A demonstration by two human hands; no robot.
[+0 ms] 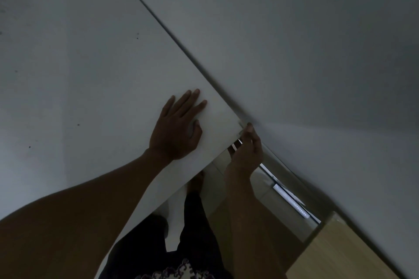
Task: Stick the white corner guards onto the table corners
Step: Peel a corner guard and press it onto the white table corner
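Note:
The white table (90, 75) fills the left of the head view, its corner meeting the grey wall at the middle right. My left hand (176, 127) lies flat on the tabletop with straight fingers, just left of that corner. My right hand (246, 149) is at the corner itself, fingers curled, fingertips pressing a small pale corner guard (240, 128) against the corner. The guard is mostly hidden by the fingers and the dim light.
A grey wall (317, 52) runs along the table's far edge, very close to the corner. Below the table edge are the tiled floor (267, 190), my legs and feet, and a wooden panel (340, 256) at the lower right.

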